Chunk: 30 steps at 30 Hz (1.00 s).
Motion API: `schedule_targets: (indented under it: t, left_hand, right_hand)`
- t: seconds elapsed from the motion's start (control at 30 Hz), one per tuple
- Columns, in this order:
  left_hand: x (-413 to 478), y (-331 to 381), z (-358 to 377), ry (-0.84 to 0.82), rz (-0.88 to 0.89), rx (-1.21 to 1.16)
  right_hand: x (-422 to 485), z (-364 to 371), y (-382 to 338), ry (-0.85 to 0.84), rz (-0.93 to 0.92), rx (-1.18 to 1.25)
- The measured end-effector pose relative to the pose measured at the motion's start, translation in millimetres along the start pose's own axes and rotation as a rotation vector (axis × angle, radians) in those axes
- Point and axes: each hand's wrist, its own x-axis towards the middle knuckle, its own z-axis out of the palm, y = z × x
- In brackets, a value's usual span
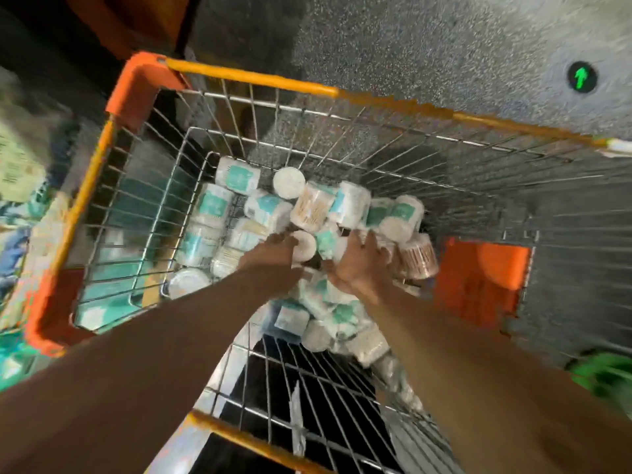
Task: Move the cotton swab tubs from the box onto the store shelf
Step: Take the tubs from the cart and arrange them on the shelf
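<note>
- Wire cart (246, 77), orange rim: the carrier in this view. No cardboard box shows.
- Cotton swab tubs (270, 213), many, with teal-and-white labels: all are in the cart bed, tumbled on sides and ends. They form one loose heap from the middle towards the near-right edge, and none is lifted clear. Judged to be loose-loaded, so each is best taken from the top and not dragged from under its neighbours.
- White-ended tub (304, 246), at the heap's middle: lies end-on to the camera between the two hands. It sits uppermost and unpinned, so it is the likely next pick.
- Left hand (273, 256): the arm is stretched across the near-left corner, reaching down and forward. The fingertips are at the white-ended tub's side. Blur hides whether they have closed round it, so the grip cannot be told.
- Right hand (362, 265): the arm is stretched across the near-right edge, back of the hand upward. The fingers are spread wide and laid over the tubs beneath, with nothing visibly grasped. Probably steadying or gathering the heap.
- Orange panel (478, 278): at the cart's right edge, just beside the heap.
- Floor (410, 46), speckled grey: carries a green arrow marker (581, 77) beyond the far-right corner.
- Blurred packages (20, 165), beyond the left edge: possibly shelf stock, but too smeared to tell.
</note>
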Motion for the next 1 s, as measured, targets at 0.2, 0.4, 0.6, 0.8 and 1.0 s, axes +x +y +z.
schedule_targets:
  t: [0.2, 0.4, 0.6, 0.8, 1.0]
  left_hand:
    - [-61.5, -40.0, 6.3, -0.161, -0.042, 0.042]
    - [-121.2, -46.3, 13.8, -0.166, -0.018, -0.033]
    - [-174.1, -27.9, 20.8, 0.314, 0.031, -0.01]
    - [-218.7, -27.5, 64.7, 0.578, -0.015, -0.052]
    - [-266.9, -33.2, 123.8, 0.581, 0.026, -0.126]
  right_hand:
    - [-73.5, 35.3, -20.1, 0.072, -0.091, 0.016]
    - [-124.8, 66.0, -21.9, 0.135, -0.168, -0.106]
    - [-154.8, 69.6, -11.0, -0.144, -0.26, -0.055]
    - [-194.6, 81.9, 7.2, -0.134, -0.246, -0.159]
    - [-231.0, 136.6, 36.7, -0.129, -0.205, -0.21]
